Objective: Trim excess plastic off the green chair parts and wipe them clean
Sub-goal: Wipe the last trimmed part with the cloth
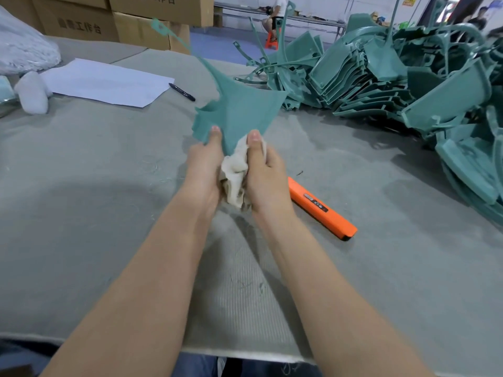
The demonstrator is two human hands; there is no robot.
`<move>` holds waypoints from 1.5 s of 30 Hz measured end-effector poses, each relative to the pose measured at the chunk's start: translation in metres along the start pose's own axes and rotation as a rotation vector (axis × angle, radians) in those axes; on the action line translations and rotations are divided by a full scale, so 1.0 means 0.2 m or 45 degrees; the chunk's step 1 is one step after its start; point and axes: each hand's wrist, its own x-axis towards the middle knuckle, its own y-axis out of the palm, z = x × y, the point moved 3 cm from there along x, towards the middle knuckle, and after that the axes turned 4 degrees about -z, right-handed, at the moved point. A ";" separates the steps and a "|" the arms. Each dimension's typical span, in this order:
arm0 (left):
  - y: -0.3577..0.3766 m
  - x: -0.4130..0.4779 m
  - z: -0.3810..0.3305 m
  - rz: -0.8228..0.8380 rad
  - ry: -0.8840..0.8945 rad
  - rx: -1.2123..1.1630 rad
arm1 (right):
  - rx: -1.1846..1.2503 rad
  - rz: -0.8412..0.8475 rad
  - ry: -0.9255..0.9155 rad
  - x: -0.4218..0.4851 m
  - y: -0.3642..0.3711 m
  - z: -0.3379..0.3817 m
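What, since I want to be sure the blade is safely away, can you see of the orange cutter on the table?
The orange cutter is a long, slim, plastic-looking bar with a black cap at its near end and a dark strip with a small label along its top. It lies flat and slanted on the grey table. Its far end is hidden behind the right hand. No blade shows.

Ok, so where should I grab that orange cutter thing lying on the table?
Take the orange cutter round the middle of its long body, coming down from above with fingers on the two long sides. It lies flat on the table, with bare surface either side. Stay off the black end, which may hold the blade.
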 end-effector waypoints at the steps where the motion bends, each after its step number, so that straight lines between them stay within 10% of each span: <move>1: -0.02 0.01 -0.01 -0.035 0.005 -0.006 | -0.043 0.040 -0.013 -0.01 0.02 -0.01; 12: 0.08 -0.08 0.01 0.364 -0.226 -0.005 | 0.208 -0.226 -0.071 0.08 -0.17 0.11; 18: 0.09 -0.07 0.05 0.287 -0.112 0.179 | 0.331 -0.333 0.036 0.11 -0.25 0.11; 30: -0.02 -0.03 -0.09 -0.121 0.239 0.158 | -0.379 0.004 -0.073 -0.06 0.01 0.04; 36: 0.01 -0.05 -0.09 0.243 0.084 -0.246 | -0.221 -0.151 0.009 0.09 -0.24 0.17; 45: -0.04 -0.09 -0.16 0.855 -0.258 -0.599 | -0.895 -0.354 -0.318 0.17 -0.43 0.25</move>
